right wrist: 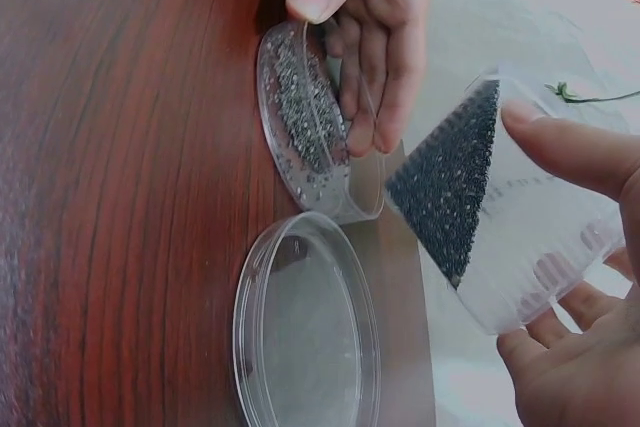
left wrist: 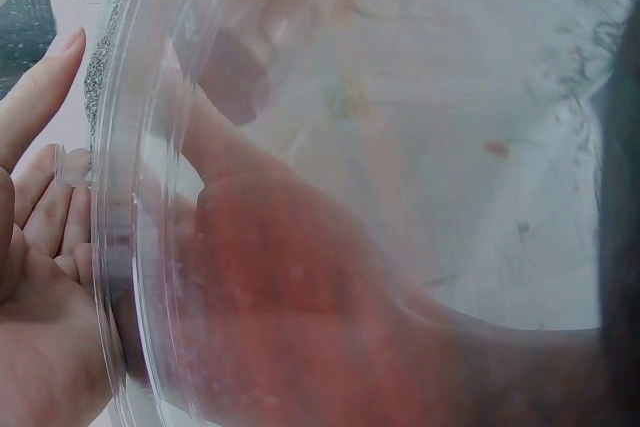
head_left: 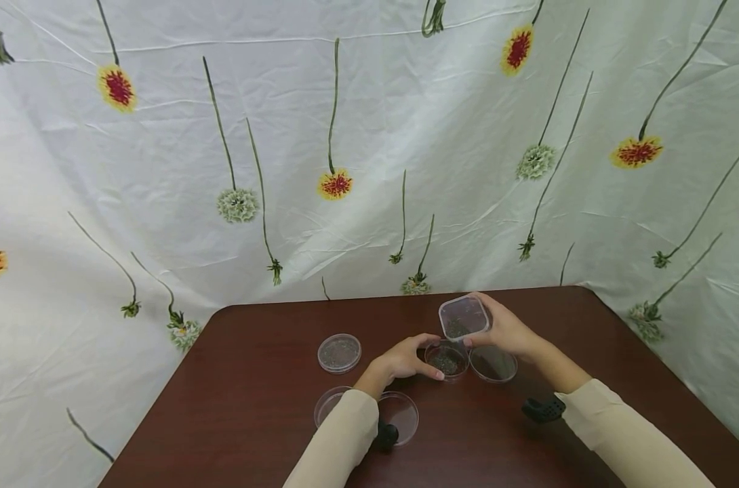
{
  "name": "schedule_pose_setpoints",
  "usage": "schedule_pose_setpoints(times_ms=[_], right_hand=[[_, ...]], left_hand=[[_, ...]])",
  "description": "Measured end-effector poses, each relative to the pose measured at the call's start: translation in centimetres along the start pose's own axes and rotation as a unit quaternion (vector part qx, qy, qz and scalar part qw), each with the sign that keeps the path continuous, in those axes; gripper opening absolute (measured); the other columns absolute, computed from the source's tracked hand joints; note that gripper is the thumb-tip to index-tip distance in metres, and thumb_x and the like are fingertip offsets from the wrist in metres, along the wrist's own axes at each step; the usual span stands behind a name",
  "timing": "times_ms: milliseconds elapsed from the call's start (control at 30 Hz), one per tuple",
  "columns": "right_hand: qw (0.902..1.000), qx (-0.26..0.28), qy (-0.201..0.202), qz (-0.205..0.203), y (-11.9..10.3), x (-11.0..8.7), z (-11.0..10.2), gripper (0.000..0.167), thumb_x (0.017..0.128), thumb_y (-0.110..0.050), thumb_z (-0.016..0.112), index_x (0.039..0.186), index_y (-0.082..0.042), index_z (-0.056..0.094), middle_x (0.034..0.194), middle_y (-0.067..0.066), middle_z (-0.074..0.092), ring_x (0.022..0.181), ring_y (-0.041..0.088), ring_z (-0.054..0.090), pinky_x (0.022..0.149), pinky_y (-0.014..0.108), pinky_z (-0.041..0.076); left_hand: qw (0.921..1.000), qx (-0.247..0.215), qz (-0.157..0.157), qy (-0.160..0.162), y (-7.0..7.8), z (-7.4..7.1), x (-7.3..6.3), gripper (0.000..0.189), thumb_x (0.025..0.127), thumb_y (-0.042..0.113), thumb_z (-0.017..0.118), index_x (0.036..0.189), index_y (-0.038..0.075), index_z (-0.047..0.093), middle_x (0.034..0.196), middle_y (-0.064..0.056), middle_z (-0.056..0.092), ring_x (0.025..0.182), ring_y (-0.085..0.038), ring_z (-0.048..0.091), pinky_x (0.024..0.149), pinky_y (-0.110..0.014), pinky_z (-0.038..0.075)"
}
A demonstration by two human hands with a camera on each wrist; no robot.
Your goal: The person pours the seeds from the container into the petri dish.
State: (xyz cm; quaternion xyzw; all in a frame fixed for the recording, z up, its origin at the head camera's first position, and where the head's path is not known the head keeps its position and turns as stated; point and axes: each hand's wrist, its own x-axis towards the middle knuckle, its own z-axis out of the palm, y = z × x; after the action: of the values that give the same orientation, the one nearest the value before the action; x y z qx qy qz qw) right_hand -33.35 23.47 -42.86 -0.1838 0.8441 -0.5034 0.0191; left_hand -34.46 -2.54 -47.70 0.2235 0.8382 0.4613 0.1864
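My right hand (head_left: 508, 331) grips a clear, square plastic container (right wrist: 450, 187) from its side. The container is tilted, and dark seed-like grains lie slanted in its lower corner. Just below and to its left, my left hand (head_left: 406, 358) curls thumb and fingers around the rim of a round petri dish (right wrist: 290, 112). A scattering of the same dark grains covers that dish's bottom. Beside it, on the right, sits another clear petri dish (right wrist: 315, 347), with no grains seen inside. In the left wrist view, clear plastic close to the camera blocks much of the left hand.
On the dark red-brown table (head_left: 253, 393), a petri dish with grains (head_left: 339, 352) stands to the left. Two clear dishes lie nearer, one (head_left: 325, 401) partly behind my left sleeve, the other (head_left: 406, 413) right of it. A white flowered cloth (head_left: 369, 244) hangs behind.
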Motion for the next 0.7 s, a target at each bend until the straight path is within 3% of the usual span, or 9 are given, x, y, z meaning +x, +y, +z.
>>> schedule_pose_setpoints(times_ms=[133,333,500,700], right_hand=[[0.9938,0.103,-0.025,0.034,0.16,0.09,-0.12,0.097,0.085,-0.004,0.086,0.159,0.002,0.024,0.142,0.032,0.046,0.12,0.043,0.055,0.085,0.043,0.056],[0.9593,0.268,-0.044,0.079,0.18,-0.03,-0.27,0.086,0.097,-0.003,0.069,0.162,0.003,0.013,0.159,0.031,0.024,0.127,0.025,0.051,0.098,0.033,0.047],[0.9522,0.297,-0.032,0.063,0.0,-0.18,-0.33,0.085,0.095,0.002,0.069,0.16,0.006,0.014,0.157,0.032,0.024,0.121,0.019,0.054,0.097,0.03,0.05],[0.9565,0.287,-0.021,0.05,0.28,-0.5,-0.89,0.086,0.093,0.005,0.07,0.159,0.006,0.016,0.155,0.032,0.028,0.118,0.019,0.055,0.095,0.031,0.051]], left_hand=[[1.0,0.002,0.003,0.0,0.08,0.05,0.0,0.077,0.083,0.015,0.091,0.15,0.014,0.054,0.146,-0.003,0.056,0.142,-0.028,0.043,0.115,-0.049,0.035],[1.0,0.008,0.006,0.001,0.01,0.0,0.13,0.076,0.083,0.016,0.091,0.15,0.013,0.054,0.146,-0.002,0.057,0.142,-0.027,0.044,0.115,-0.048,0.035],[0.9999,0.008,0.01,-0.001,-0.06,-0.13,0.13,0.076,0.083,0.016,0.091,0.15,0.013,0.054,0.145,-0.001,0.057,0.142,-0.027,0.044,0.115,-0.048,0.035],[1.0,0.006,0.007,-0.002,0.01,-0.05,0.01,0.078,0.083,0.015,0.091,0.151,0.013,0.053,0.146,-0.001,0.057,0.143,-0.028,0.043,0.115,-0.049,0.034]])
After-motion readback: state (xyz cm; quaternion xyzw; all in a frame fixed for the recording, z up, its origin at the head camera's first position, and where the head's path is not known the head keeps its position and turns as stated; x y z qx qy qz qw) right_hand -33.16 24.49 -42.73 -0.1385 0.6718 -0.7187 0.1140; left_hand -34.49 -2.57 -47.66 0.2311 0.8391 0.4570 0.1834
